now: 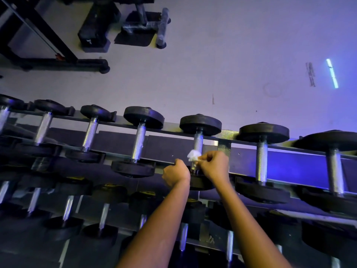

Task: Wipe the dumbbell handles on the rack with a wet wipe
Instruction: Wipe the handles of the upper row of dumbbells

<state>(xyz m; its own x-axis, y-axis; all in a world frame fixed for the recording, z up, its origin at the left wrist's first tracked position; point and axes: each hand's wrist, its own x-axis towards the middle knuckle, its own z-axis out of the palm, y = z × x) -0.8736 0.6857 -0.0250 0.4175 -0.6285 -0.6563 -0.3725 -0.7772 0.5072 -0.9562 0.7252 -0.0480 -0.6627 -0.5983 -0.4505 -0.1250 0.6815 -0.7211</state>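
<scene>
Seven dumbbells are counted on the top row of the rack — the leftmost is cut off. Two hands are seen — the left hand, the right hand — and one wipe.

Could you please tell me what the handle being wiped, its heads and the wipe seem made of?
Handle: probably steel, bright silver with fine knurling.
Heads: likely rubber or coated iron, matte black, dull sheen.
Wipe: thin white paper or nonwoven fabric, crumpled in the right hand.

Both forearms extended forward; left hand fisted, right hand pinching the wipe
</scene>
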